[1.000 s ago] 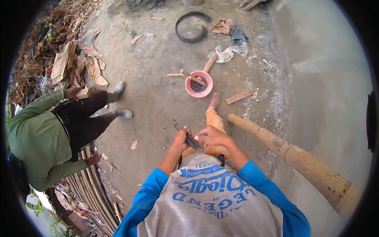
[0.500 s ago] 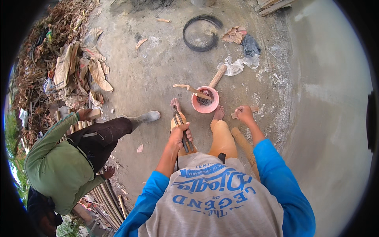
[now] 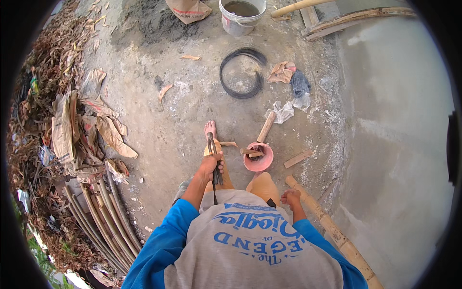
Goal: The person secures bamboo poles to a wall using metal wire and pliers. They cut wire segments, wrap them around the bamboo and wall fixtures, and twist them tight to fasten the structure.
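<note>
Long dark metal pincers (image 3: 211, 143) stand upright in my left hand (image 3: 211, 164), which is wrapped round their handles in front of my left leg. My right hand (image 3: 290, 198) hangs beside my right hip with its fingers curled in, and nothing shows in them. Just ahead of my right leg sits a small pink bucket (image 3: 248, 165), with wooden handles (image 3: 250, 151) sticking out of its top. A round wooden piece (image 3: 266, 126) lies on the ground against its far side. Right of the bucket is a short flat wood offcut (image 3: 298, 158).
A coil of black wire (image 3: 223, 77) lies ahead, beside crumpled paper and plastic (image 3: 301, 84). Farther off stands a white bucket of liquid (image 3: 236, 26). Bamboo poles lie at left (image 3: 108, 221), and one thick bamboo pole (image 3: 332, 229) runs along my right. Dry debris (image 3: 33, 130) piles up leftward.
The view has shifted, bringing the white bucket into sight. My right hand has drawn back from near the offcut to my hip. The co-worker in green no longer shows at left.
</note>
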{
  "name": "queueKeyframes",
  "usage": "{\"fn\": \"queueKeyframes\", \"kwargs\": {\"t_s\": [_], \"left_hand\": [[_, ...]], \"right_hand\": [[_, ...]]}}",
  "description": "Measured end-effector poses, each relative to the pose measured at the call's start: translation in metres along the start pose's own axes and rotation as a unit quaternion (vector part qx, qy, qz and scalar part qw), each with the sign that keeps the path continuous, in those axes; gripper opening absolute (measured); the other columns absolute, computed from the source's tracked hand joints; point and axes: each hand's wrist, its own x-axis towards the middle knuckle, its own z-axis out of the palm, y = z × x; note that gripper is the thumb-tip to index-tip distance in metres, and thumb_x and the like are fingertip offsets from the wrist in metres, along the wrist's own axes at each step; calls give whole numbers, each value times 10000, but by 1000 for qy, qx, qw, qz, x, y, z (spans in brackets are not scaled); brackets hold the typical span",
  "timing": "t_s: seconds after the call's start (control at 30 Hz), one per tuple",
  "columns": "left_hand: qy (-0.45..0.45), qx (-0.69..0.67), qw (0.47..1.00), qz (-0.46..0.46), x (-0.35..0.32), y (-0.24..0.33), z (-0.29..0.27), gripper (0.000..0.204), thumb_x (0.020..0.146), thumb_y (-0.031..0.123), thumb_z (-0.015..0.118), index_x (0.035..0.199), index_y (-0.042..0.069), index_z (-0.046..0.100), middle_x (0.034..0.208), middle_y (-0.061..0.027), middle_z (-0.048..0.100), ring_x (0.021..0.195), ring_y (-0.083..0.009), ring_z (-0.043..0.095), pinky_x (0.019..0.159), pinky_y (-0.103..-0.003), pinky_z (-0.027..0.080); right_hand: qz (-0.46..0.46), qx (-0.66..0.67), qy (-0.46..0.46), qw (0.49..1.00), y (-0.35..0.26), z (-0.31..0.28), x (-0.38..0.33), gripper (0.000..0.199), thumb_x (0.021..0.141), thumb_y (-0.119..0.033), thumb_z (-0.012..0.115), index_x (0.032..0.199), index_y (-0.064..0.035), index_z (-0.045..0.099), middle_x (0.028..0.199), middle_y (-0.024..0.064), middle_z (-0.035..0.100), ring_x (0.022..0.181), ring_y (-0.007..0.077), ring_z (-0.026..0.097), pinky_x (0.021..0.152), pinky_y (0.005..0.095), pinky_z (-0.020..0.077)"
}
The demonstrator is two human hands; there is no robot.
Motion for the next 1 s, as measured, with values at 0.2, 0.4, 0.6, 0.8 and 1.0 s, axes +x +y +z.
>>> {"fn": "queueKeyframes", "kwargs": {"t_s": [0.2,0.4,0.6,0.8,1.0], "left_hand": [[52,-11,998,-44,10,54,-45,134,1018,125,534,1024,8,469,733,-110,584,534,-186,540,473,-358,496],[108,103,984,-99,23,93,-53,167,979,57,516,1105,-30,452,741,-151,620,524,-187,547,458,-368,493],[97,223,964,-103,36,167,-9,147,990,102,535,1048,-33,525,784,-194,671,545,-193,586,470,-368,510],[-5,281,958,-61,71,246,41,192,1028,193,558,985,7,580,798,-155,697,570,-178,617,514,-330,524],[-71,227,966,-104,146,294,48,159,1019,200,595,977,49,621,812,-118,701,578,-147,605,550,-303,520]], "right_hand": [[-282,-229,45,931,-6,62,29,183,876,-30,633,1024,48,707,784,112,694,617,186,664,505,303,501],[-235,23,20,971,-142,98,20,255,934,-64,587,1140,58,675,865,131,708,654,158,661,581,305,523],[-246,-66,8,967,-231,109,56,255,916,-78,606,1114,55,695,1000,198,729,814,241,716,747,353,567],[-290,-272,-10,918,-314,182,153,331,902,-144,594,1210,-69,689,1138,230,698,1098,391,656,964,455,511],[-379,-357,-79,850,-457,291,261,335,909,-178,633,1223,-66,661,1144,224,694,1091,406,654,949,494,512]]}}
